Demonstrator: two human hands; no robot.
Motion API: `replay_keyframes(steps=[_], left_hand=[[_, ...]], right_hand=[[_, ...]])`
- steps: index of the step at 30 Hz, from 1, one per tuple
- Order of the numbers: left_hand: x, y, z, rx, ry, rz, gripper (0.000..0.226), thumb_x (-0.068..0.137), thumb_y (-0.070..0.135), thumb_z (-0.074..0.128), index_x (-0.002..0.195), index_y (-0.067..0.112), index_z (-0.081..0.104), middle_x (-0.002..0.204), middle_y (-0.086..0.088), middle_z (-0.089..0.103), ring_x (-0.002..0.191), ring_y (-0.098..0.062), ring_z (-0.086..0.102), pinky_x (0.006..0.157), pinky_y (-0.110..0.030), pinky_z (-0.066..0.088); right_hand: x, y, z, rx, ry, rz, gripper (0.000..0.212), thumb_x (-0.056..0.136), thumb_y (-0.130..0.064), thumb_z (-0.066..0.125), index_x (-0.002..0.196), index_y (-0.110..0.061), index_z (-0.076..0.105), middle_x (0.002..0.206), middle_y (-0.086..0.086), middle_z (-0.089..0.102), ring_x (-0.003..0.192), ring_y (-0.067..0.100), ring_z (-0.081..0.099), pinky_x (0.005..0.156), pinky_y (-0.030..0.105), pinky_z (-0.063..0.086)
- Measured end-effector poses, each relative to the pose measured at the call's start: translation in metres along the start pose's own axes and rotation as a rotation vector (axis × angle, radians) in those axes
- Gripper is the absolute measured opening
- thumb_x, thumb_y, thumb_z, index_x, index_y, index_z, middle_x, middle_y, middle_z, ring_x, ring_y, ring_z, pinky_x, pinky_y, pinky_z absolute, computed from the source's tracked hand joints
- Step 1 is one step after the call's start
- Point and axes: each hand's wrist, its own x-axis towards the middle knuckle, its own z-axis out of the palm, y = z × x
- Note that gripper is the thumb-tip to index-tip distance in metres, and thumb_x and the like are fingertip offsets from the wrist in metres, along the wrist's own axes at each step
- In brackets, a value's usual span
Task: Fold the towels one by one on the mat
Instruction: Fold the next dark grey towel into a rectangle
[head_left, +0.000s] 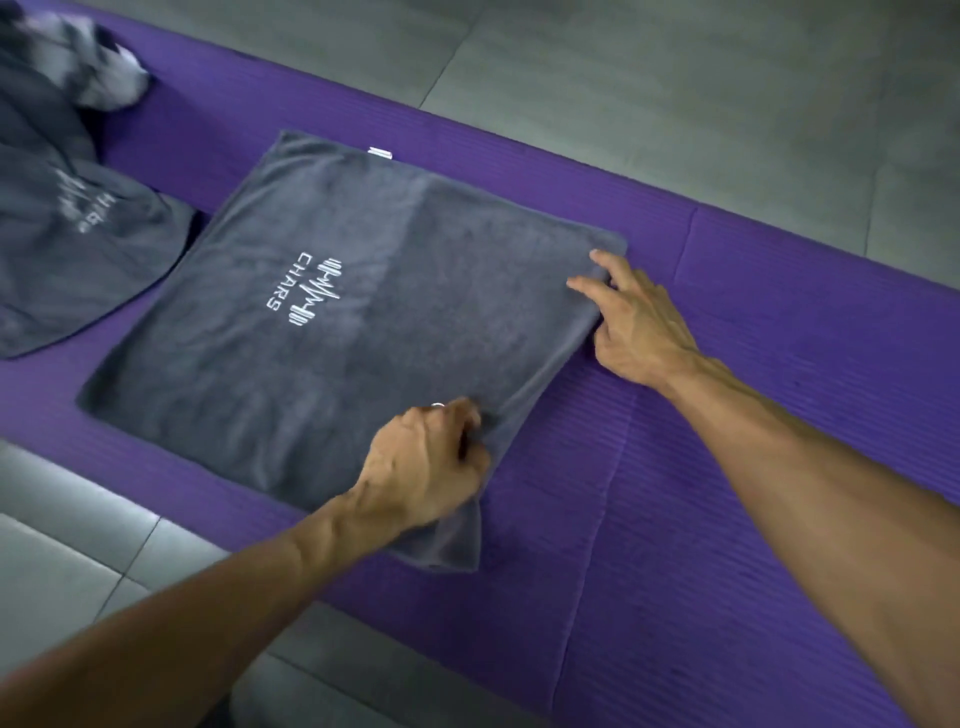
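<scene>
On the purple ribbed foam mat (727, 415), which runs diagonally across a grey tiled floor (675, 104), lies a dark grey terry towel (322, 364), spread flat as a roughly square folded panel. White embroidery near its middle shows a barbell-and-pulse-line emblem with the word "CHARS" (291, 291) beside it, the letters running sideways to the viewer. A small white tag (380, 153) projects from the towel's far edge onto the mat; its printing is too small to read.

The left hand (431, 467) is clenched on the towel's near right corner, fingers curled round a bunched fold of cloth so that the corner is drawn up in a ridge; a pale ring shows on one finger. The right hand (639, 322) rests at the towel's right edge near the far corner, fingers partly extended over the top surface and the thumb tucked at the hem, pinching that edge. Both bare forearms reach in from the lower frame.

At the upper left, on the same mat, a heap of further dark grey towels (67, 234) lies crumpled, one bearing a blurred white emblem of the same kind, its lettering illegible. A lighter grey-and-white cloth (104, 67) sits at the far end of the heap, blurred.
</scene>
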Motion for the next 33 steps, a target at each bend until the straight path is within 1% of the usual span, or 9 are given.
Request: replay_keyframes(steps=[4,8,12,16,20,25,29,31,33], left_hand=[[-0.001,-0.028,-0.021,-0.276,-0.090,-0.154,0.010,0.093,0.024,0.054,0.084,0.025,0.049,0.074,0.008,0.058,0.072,-0.013,0.057,0.063,-0.023,0.042],[-0.004,-0.024,-0.032,-0.477,-0.101,-0.101,0.008,0.096,0.018,0.055,0.089,0.017,0.059,0.070,0.010,0.058,0.064,-0.003,0.053,0.065,-0.022,0.046],[-0.009,-0.002,-0.028,-0.578,-0.181,-0.029,0.013,0.096,0.019,0.056,0.085,0.025,0.059,0.065,0.016,0.060,0.061,0.002,0.054,0.062,-0.021,0.044],[-0.013,0.011,-0.030,-0.548,-0.152,0.016,0.008,0.097,0.023,0.055,0.091,0.020,0.060,0.081,0.006,0.066,0.074,-0.007,0.060,0.073,-0.031,0.051],[-0.015,-0.001,-0.050,-0.531,-0.030,0.030,0.011,0.096,0.025,0.056,0.085,0.028,0.057,0.076,0.012,0.063,0.068,-0.003,0.056,0.069,-0.024,0.045],[-0.023,-0.044,-0.087,-0.466,0.119,-0.058,0.010,0.094,0.033,0.057,0.086,0.026,0.059,0.080,0.013,0.066,0.069,0.000,0.059,0.065,-0.020,0.044],[-0.030,-0.092,-0.117,-0.288,0.243,-0.107,0.016,0.092,0.040,0.057,0.081,0.028,0.056,0.064,0.011,0.060,0.065,-0.001,0.057,0.059,-0.010,0.038],[-0.029,-0.120,-0.128,-0.240,0.269,-0.135,0.022,0.093,0.041,0.056,0.084,0.022,0.060,0.065,0.011,0.061,0.064,-0.003,0.057,0.058,-0.010,0.038],[-0.025,-0.148,-0.135,-0.220,0.277,-0.166,0.023,0.094,0.041,0.054,0.086,0.020,0.059,0.070,0.011,0.061,0.067,-0.007,0.057,0.063,-0.022,0.043]], right_hand=[[0.013,-0.012,-0.006,0.098,0.089,0.046,0.024,0.088,-0.003,0.050,0.103,-0.015,0.064,0.119,0.003,0.053,0.102,0.031,0.054,0.081,0.044,0.048],[0.009,-0.005,-0.023,0.143,0.126,0.017,0.027,0.084,0.006,0.044,0.095,-0.013,0.059,0.102,0.007,0.060,0.091,0.031,0.058,0.072,0.037,0.044],[-0.009,0.012,-0.046,0.096,0.168,0.010,0.024,0.086,0.006,0.046,0.096,-0.012,0.058,0.099,0.008,0.056,0.088,0.028,0.054,0.071,0.033,0.040],[-0.022,0.027,-0.068,0.000,0.166,-0.003,0.021,0.084,0.005,0.050,0.095,-0.008,0.061,0.099,0.012,0.056,0.094,0.034,0.055,0.081,0.043,0.047],[-0.012,0.013,-0.075,-0.036,0.209,0.021,0.020,0.085,0.004,0.048,0.094,-0.007,0.062,0.098,0.011,0.055,0.094,0.035,0.054,0.076,0.040,0.046],[0.040,-0.046,-0.073,0.025,0.303,-0.028,0.021,0.084,0.002,0.050,0.098,-0.004,0.065,0.101,0.015,0.057,0.102,0.036,0.050,0.080,0.042,0.047],[0.099,-0.105,-0.072,0.020,0.333,-0.138,0.020,0.083,0.000,0.051,0.098,-0.001,0.064,0.098,0.017,0.055,0.102,0.038,0.049,0.083,0.043,0.044],[0.128,-0.137,-0.068,0.004,0.329,-0.180,0.022,0.084,0.000,0.050,0.100,-0.002,0.065,0.101,0.018,0.056,0.104,0.038,0.048,0.083,0.042,0.042],[0.156,-0.165,-0.063,-0.020,0.321,-0.229,0.022,0.086,0.000,0.049,0.101,-0.002,0.064,0.103,0.017,0.056,0.104,0.037,0.047,0.085,0.042,0.041]])
